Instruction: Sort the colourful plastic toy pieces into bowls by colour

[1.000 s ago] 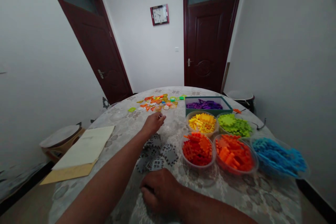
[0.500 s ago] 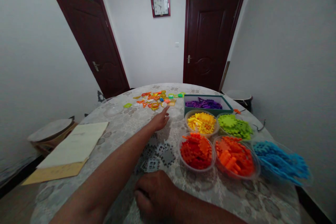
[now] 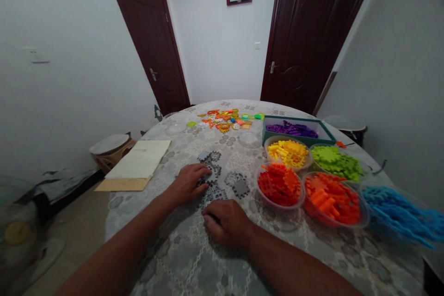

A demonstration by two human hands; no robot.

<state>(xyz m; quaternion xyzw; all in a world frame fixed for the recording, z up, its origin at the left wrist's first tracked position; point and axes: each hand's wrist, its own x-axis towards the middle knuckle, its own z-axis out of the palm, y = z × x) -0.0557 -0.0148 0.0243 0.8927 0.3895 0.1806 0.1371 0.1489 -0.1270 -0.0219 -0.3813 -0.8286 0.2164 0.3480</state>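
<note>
My left hand [image 3: 190,184] lies low over the grey interlocking plastic pieces [image 3: 217,193], its fingers stretched forward and the thumb apart. Its fingertips touch or hover just above them; I cannot tell which. Close by on the right, my right hand [image 3: 227,222] rests on the tablecloth in a loose fist, at the near edge of the grey pieces. Nothing shows in its curled fingers. A flat grey square piece with a toothed edge [image 3: 240,187] lies to the right of the pile. Part of the pile is hidden by my left hand.
To the right stand tubs of red pieces [image 3: 279,185], orange pieces [image 3: 331,199], yellow pieces [image 3: 287,152], green pieces [image 3: 336,162] and blue pieces [image 3: 398,212]. Behind them is a green box [image 3: 328,136] with purple pieces. Mixed pieces [image 3: 224,120] lie far off; paper [image 3: 138,159] lies left.
My left hand has drawn back from pointing at the far mixed pieces to the grey pile. My right hand keeps its loose fist. The view has shifted left and down.
</note>
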